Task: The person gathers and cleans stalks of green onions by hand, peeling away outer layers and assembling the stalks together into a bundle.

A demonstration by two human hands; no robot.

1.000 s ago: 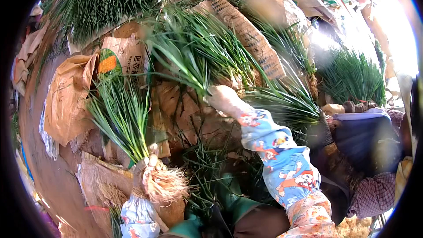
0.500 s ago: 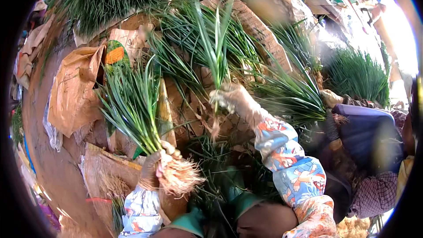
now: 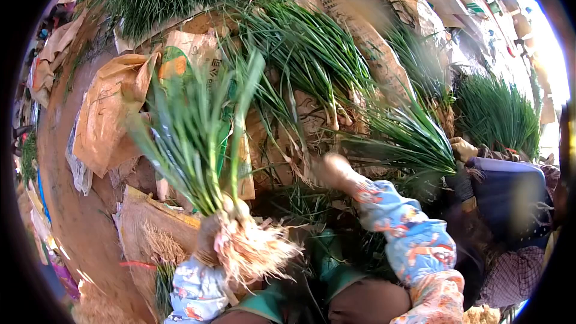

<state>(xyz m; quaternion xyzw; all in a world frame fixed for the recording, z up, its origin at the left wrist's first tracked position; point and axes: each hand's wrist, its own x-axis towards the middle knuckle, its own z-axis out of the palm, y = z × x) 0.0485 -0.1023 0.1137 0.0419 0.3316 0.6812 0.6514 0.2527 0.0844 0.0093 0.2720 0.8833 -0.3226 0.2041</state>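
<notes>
Brown ground (image 3: 66,162) borders a tan sack (image 3: 141,216); beside its edge, the left hand (image 3: 215,231) clenches green onions (image 3: 201,156) near their roots — likely keeping bases level — while the right hand's (image 3: 337,173) blurred grip can't be told.

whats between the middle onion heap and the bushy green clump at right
A printed brown paper strip, then more green onions, seen in the head view.

L hand (image 3: 211,237) gripped green-leafed bunch (image 3: 207,156), roots hanging; R hand (image 3: 336,173) blurred, near loose stalks (image 3: 297,156) on ground.
</notes>
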